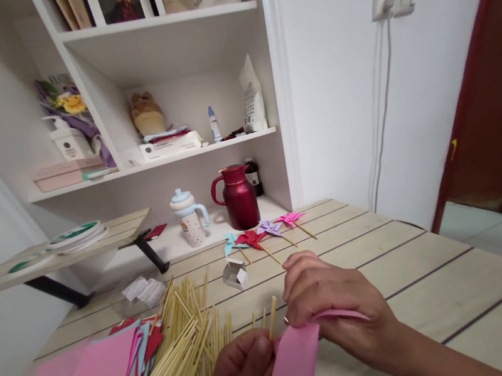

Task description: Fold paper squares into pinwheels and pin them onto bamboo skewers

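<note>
The left hand (244, 367) pinches a thin, straight stick (273, 317) of wood-like yellow surface, while the right hand (332, 293), curled, holds a smooth, folded pink paper (296, 364)

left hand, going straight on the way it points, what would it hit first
Probably the right hand, ahead and to the right of the left hand, though depth between them is hard to judge.

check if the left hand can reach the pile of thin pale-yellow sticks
Likely yes: the left hand is close beside the sticks, nothing visible between, though it seems to hold a similar stick.
</note>
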`<action>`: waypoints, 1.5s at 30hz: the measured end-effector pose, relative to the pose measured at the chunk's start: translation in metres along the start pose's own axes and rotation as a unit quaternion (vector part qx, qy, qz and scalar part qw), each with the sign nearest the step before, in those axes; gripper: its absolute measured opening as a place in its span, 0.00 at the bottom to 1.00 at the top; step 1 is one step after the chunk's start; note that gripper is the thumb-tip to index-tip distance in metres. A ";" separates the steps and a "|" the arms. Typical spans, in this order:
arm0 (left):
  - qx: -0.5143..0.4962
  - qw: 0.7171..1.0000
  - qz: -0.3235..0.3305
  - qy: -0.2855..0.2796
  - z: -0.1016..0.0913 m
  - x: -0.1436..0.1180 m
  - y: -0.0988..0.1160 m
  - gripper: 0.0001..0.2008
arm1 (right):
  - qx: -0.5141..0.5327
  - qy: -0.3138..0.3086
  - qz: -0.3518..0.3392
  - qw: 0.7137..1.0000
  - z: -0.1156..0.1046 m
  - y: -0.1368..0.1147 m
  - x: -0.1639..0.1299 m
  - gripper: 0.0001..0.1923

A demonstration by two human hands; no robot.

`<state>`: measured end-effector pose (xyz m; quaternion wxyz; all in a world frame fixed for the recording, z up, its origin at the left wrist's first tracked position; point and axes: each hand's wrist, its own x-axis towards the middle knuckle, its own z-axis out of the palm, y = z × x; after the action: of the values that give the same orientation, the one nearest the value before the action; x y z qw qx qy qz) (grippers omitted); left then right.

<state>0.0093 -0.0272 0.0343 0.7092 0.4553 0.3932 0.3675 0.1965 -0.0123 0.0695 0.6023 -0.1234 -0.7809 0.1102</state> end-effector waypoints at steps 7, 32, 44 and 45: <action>0.024 1.000 0.003 0.008 0.004 -0.004 0.001 0.31 | -0.009 -0.012 -0.003 1.000 0.000 0.001 -0.002 0.10; -0.015 0.998 -0.001 -0.061 0.002 -0.008 0.002 0.22 | 0.005 -0.004 0.004 1.000 0.002 0.003 -0.003 0.07; -0.017 0.997 0.009 -0.076 -0.003 -0.005 -0.002 0.25 | 0.008 -0.003 0.008 1.000 0.002 0.002 -0.002 0.06; -0.016 0.997 0.009 -0.075 -0.002 -0.005 -0.002 0.25 | 0.011 -0.003 0.010 1.000 0.002 0.002 -0.003 0.07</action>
<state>0.0052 -0.0314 0.0332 0.7407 0.4735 0.3285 0.3452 0.1956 -0.0112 0.0661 0.5997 -0.1246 -0.7804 0.1254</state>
